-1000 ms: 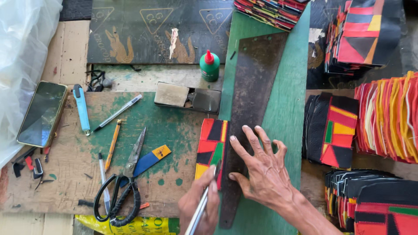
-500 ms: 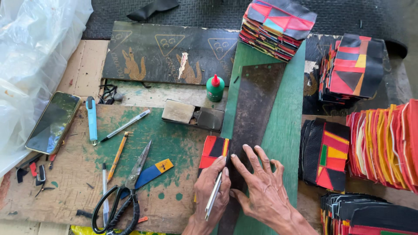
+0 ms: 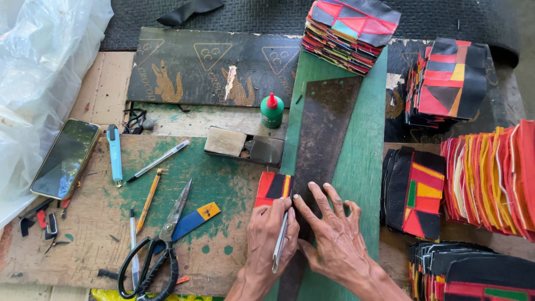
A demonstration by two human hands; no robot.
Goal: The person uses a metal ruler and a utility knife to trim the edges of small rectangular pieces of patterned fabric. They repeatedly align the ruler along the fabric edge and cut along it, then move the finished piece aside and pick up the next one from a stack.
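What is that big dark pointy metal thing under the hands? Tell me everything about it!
The dark metal template is a long, flat plate, brownish and worn like rusty steel, with a slanted top end. It lies flat on the green mat, running from near the glue bottle down to the picture's bottom edge. The right hand presses on it with spread fingers. The left hand holds a pen along its left edge, beside a patchwork piece.

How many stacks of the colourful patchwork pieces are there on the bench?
5: one stack at top centre, one top right, a fanned row at right, one beside the green board, one bottom right, partly cut off.
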